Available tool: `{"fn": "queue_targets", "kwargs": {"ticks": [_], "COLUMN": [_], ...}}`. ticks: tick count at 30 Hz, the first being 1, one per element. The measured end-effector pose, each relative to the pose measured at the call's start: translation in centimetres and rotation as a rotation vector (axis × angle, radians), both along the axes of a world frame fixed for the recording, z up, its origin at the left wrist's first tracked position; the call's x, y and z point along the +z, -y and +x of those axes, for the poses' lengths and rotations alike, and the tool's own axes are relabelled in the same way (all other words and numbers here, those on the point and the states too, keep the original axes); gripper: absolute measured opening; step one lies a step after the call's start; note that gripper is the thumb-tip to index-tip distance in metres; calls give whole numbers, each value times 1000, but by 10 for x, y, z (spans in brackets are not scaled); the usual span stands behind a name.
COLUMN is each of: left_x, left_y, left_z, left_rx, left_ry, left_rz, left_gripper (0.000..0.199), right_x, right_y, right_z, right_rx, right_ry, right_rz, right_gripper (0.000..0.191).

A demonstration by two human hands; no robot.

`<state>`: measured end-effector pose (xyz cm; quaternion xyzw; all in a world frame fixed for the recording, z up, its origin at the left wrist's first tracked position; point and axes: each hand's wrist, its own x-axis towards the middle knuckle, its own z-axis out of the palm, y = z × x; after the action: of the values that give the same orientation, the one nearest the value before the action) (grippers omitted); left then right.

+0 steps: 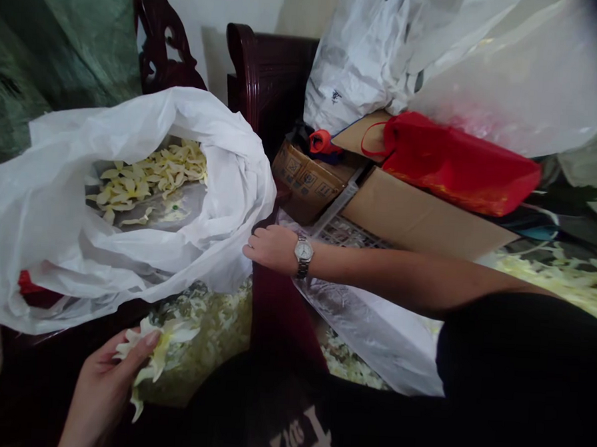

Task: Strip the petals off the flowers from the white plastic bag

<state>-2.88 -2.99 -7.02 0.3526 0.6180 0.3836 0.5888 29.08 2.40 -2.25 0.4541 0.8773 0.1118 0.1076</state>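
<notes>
My left hand (102, 390) at the bottom left is shut on a bunch of pale yellow-white flower petals (158, 349). A large white plastic bag (149, 109) gapes open to the left of centre, with a layer of similar pale yellow petals (145, 179) inside. My right hand (272, 249), with a steel wristwatch (303, 254) on its wrist, lies curled at the bag's right side. Its fingertips are at the bag's plastic, and the fingers hide whether they pinch anything.
A dark red carved wooden bench (270, 82) stands behind the bag. To the right are a cardboard box (419, 216), a red bag (456, 165) and white plastic sacks (382, 61). Heaps of pale petals (207, 332) lie below the bag and further right.
</notes>
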Motion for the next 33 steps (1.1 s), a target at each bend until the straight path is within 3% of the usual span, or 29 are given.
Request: {"fn": "queue_targets", "kwargs": {"ticks": [13, 33], "left_x": [11, 7], "left_y": [4, 0], "left_z": [7, 7], "left_rx": [1, -29], "left_ry": [18, 0], "left_rz": [-48, -39], "left_gripper": [48, 50], "right_x": [7, 12], "right_y": [6, 6], "right_z": [-4, -1], "right_rx": [6, 23], "right_ry": [-3, -28], "right_rz": [0, 23], "right_gripper": [26, 31]}}
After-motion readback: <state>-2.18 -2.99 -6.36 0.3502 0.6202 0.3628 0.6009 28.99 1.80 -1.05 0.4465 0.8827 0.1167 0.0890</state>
